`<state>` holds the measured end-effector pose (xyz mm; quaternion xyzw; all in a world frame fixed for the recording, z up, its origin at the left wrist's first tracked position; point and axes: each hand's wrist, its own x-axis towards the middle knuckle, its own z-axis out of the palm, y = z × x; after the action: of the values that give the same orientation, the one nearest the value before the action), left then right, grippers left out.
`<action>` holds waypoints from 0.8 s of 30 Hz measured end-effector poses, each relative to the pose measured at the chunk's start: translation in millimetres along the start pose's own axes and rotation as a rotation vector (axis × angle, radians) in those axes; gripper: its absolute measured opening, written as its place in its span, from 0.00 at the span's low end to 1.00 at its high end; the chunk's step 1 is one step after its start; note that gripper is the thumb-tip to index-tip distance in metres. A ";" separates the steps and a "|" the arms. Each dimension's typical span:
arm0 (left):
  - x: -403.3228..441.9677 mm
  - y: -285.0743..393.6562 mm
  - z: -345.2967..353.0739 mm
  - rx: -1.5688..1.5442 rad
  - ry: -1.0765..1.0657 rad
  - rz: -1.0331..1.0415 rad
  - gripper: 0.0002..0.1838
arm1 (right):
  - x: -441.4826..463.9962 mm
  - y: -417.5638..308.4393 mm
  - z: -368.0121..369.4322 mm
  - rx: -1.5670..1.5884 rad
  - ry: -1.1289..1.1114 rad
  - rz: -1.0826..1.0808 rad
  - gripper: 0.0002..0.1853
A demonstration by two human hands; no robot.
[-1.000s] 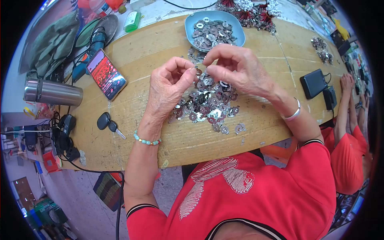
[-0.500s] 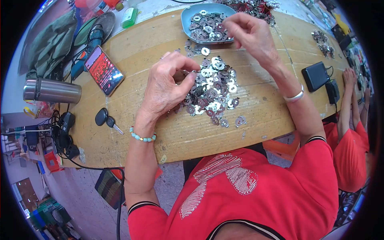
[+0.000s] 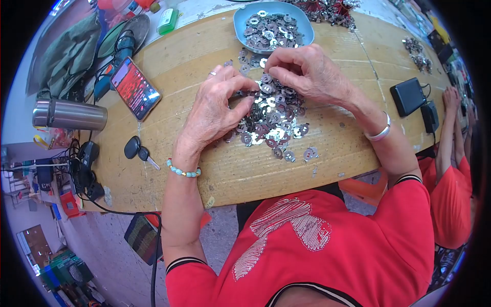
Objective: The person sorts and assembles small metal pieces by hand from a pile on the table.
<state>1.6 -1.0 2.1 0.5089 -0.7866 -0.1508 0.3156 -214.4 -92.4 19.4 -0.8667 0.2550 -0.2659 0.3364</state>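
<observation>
Small flat metal discs (image 3: 273, 117) with cut-out centres and notched edges lie in a loose pile on the wooden table. At the pile's left side is my left hand (image 3: 217, 105), thumb and index finger closed round a small metal disc (image 3: 250, 94), partly hidden. My right hand (image 3: 307, 74) reaches over the pile's upper edge with thumb and fingers pinched together. Discs lie right at its fingertips, but what sits between them is hidden. Beyond the pile stands a light blue bowl (image 3: 306, 31) holding many of the same discs.
A phone (image 3: 135, 88), a key with fob (image 3: 137, 149) and a steel flask (image 3: 70, 114) lie on the left. Black boxes (image 3: 407, 97) with cables are on the right, near another person's hands (image 3: 451, 97). Bunches of metal parts (image 3: 332, 11) lie behind the bowl.
My right hand has moved from the bowl's right rim down and toward me, onto the pile's upper edge. My left hand stays beside the pile. The view has shifted slightly.
</observation>
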 end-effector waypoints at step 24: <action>0.8 11.2 3.6 -0.485 0.203 -0.313 0.06 | -4.5 -7.5 10.0 0.166 -0.077 0.069 0.10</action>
<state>-8.9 2.9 6.0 0.5464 -0.6041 -0.3293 0.4776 -209.4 -80.3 17.2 -0.8360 0.2488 -0.2407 0.4258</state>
